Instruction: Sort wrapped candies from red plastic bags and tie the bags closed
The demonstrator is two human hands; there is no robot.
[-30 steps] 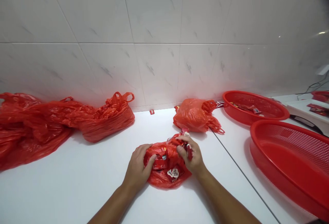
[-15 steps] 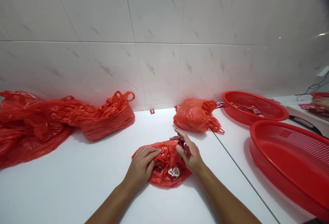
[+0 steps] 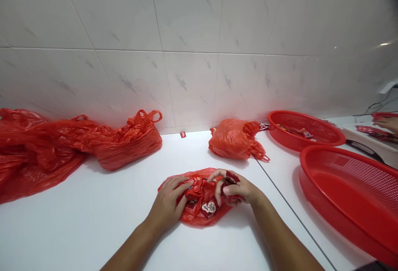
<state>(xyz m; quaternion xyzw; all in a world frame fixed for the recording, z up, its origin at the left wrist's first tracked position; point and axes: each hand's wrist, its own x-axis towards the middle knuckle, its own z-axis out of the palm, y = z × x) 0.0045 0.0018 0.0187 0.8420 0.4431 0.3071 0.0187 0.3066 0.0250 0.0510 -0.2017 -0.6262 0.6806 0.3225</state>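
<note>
A red plastic bag (image 3: 197, 221) lies on the white table in front of me, its mouth spread around several shiny red packets. One dark red packet (image 3: 209, 208) in it shows white print. My left hand (image 3: 168, 198) is closed over the bag's left side, fingers curled on the plastic and a bright red packet (image 3: 195, 188). At the bag's right side, my right hand (image 3: 244, 190) is closed around dark red packets (image 3: 232, 176), with a corner sticking up between the fingers. How many it holds I cannot tell.
Filled red bags (image 3: 129, 146) line the wall at left. Another tied bag (image 3: 231, 138) and a small red packet (image 3: 183, 135) lie behind. To the right stand a red basin (image 3: 306, 144) holding packets and a red sieve basket (image 3: 338, 217). Another person's hand (image 3: 388, 125) is at far right.
My right hand has turned and lowered to the right edge of the bag, its fingers now curled tighter around the dark red packets. My left hand stays on the bag.
</note>
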